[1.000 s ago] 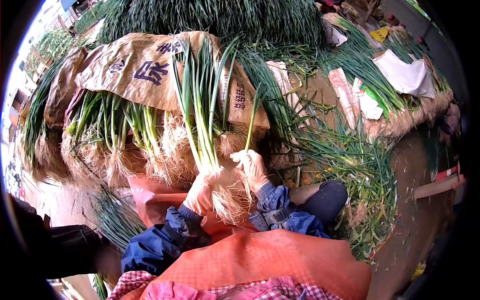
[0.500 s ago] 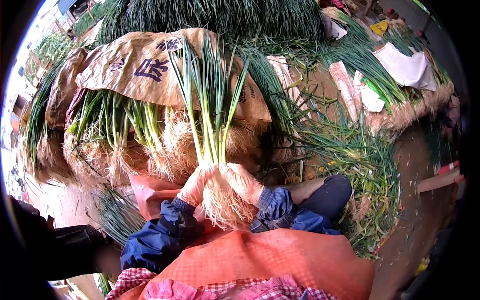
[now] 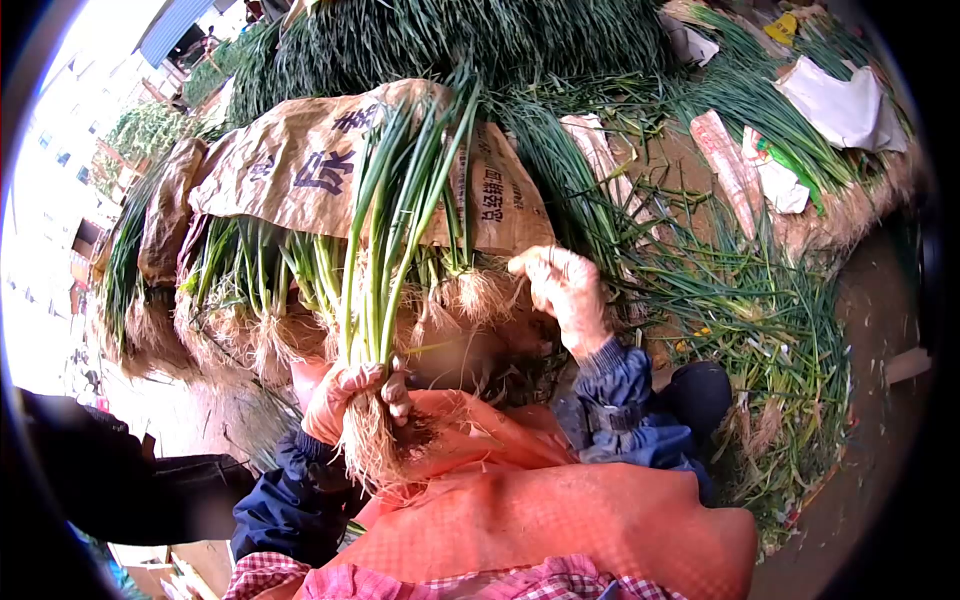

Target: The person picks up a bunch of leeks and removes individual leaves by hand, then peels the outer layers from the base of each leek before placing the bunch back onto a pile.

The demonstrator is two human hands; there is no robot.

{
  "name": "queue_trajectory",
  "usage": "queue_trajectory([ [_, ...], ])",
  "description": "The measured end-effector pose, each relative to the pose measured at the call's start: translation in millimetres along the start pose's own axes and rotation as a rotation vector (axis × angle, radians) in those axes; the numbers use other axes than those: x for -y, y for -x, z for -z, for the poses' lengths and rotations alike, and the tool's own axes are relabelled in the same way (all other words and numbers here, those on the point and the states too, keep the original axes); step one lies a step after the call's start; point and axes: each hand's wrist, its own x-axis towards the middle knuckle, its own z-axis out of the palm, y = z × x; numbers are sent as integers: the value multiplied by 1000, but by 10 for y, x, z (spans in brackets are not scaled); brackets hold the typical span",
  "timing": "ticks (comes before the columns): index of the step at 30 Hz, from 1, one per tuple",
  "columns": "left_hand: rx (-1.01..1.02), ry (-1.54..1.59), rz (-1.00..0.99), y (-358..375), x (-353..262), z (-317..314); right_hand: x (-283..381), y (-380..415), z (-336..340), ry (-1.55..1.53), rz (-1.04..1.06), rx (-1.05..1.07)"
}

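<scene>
A bunch of green onions (image 3: 385, 240) stands upright in my left hand (image 3: 350, 392), whose fingers wrap round the stalks just above the pale roots. The roots hang over the orange apron (image 3: 540, 515) on my lap. My right hand (image 3: 568, 292) is raised to the right of the bunch, apart from it, with bent fingers near the edge of the printed sack (image 3: 270, 165). Whether anything small is between those fingers cannot be made out. Behind the bunch, more rooted onions (image 3: 265, 290) lie partly under the sack.
Loose onion leaves (image 3: 760, 370) cover the ground on the right. A large pile of green onions (image 3: 460, 45) spans the back. White cloth (image 3: 835, 105) lies on bundles at the back right. A dark-clothed person's leg (image 3: 170, 490) shows at the left.
The bunch, held by both hands before, has moved left and is now in my left hand alone. My right hand has let go and moved up and right. The view has shifted slightly.
</scene>
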Motion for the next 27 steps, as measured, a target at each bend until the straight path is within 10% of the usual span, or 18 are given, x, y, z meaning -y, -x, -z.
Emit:
queue_trajectory([
  [6, -18, -92, -61, 360, 12, -211, -98, -653, -905, 906, 547, 43],
  [9, 8, 63, -102, 563, -60, -143, -326, -928, -492, 83, 563, -403],
  [12, -8, 123, -115, 595, -44, -85, -391, -440, -332, -220, -104, 59],
  [15, -56, 213, -131, 536, 19, -180, -328, 296, -953, -156, -105, 718],
  [17, -41, 239, -107, 581, -40, -257, -410, 332, -1019, -183, 3, 786],
  [19, -115, 140, -152, 689, -50, -300, -746, 132, -757, -723, -431, 292],
  [21, -50, 196, -177, 761, -16, -194, -1017, -247, -232, 541, -204, 144],
  [22, -197, 101, -171, 767, -31, -338, -897, -190, -246, 46, -151, 138],
  [24, -518, -77, -140, 843, -5, -754, -1038, -231, -682, 259, 193, -65],
  [27, -176, 45, -197, 973, 68, -313, -667, -403, -1163, 141, 349, 183],
])
